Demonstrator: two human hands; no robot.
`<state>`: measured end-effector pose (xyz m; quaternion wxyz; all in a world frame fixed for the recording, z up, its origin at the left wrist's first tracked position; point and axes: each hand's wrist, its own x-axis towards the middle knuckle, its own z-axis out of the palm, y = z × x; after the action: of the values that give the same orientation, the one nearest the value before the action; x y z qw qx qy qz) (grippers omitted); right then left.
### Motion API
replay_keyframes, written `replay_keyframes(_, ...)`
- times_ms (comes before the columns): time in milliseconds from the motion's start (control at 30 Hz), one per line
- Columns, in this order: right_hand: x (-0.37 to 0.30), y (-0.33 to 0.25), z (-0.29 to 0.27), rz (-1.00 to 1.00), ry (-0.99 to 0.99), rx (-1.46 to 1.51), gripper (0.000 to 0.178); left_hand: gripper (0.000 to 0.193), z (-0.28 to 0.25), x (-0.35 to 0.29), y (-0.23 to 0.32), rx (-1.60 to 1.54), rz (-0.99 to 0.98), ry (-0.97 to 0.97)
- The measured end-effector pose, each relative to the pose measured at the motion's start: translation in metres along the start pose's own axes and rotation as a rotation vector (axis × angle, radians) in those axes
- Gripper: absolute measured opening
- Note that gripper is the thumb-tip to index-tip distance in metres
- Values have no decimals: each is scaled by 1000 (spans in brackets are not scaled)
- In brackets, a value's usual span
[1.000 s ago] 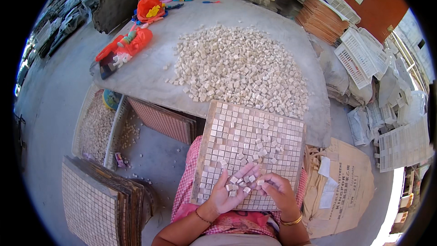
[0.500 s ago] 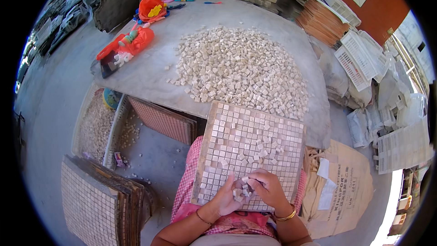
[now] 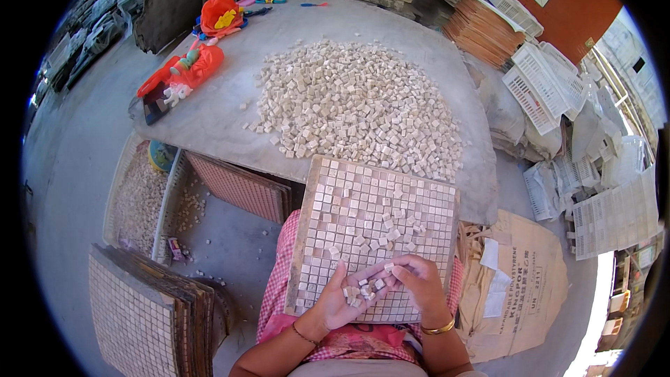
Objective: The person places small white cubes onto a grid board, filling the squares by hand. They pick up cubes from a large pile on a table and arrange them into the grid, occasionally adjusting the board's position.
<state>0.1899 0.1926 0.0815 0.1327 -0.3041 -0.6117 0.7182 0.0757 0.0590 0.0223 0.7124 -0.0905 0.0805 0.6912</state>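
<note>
A square board (image 3: pixel 303 230) with a grid of pale stone mosaic tiles leans across my lap. Some of its cells hold no tile, and a few loose tiles (image 3: pixel 377 243) lie on top near its middle. Over the lower part of the board, my left hand (image 3: pixel 333 307) is turned palm up, cupping several small stone tiles (image 3: pixel 363 291). My right hand (image 3: pixel 423 285) pinches a single stone tile (image 3: pixel 389 267) between thumb and finger, just above the left fingers.
Beyond the board, a heap of loose tiles (image 3: pixel 356 105) covers much of a grey stone table (image 3: pixel 230 108). Red bags with toys (image 3: pixel 188 66) lie at its far left. Stacked tiled boards (image 3: pixel 132 307) stand at lower left, near a white crate (image 3: pixel 115 202). Flattened sacking (image 3: pixel 530 286) is at right.
My hands have spread apart slightly, showing the tiles in the left palm. The right hand has raised one tile in its pinch. The whole view has shifted a little.
</note>
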Motion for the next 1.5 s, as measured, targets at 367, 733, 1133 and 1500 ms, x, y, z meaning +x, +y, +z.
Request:
replay_keyframes(367, -10, -7, 8, -437, 32, -739, 26, 88, -2, 0, 0, -59, 23, -15)
replay_keyframes(733, -6, 1, 23, -362, -20, -708, 7, 85, -13, 0, -5, -78, -61, -89)
replay_keyframes(1133, -10, -1, 8, -54, 27, -291, 17, 88, -7, 0, 0, -94, -23, -131)
replay_keyframes(1500, -12, -8, 3, -109, 22, -289, 19, 85, 1, 1, 2, -72, 3, -71)
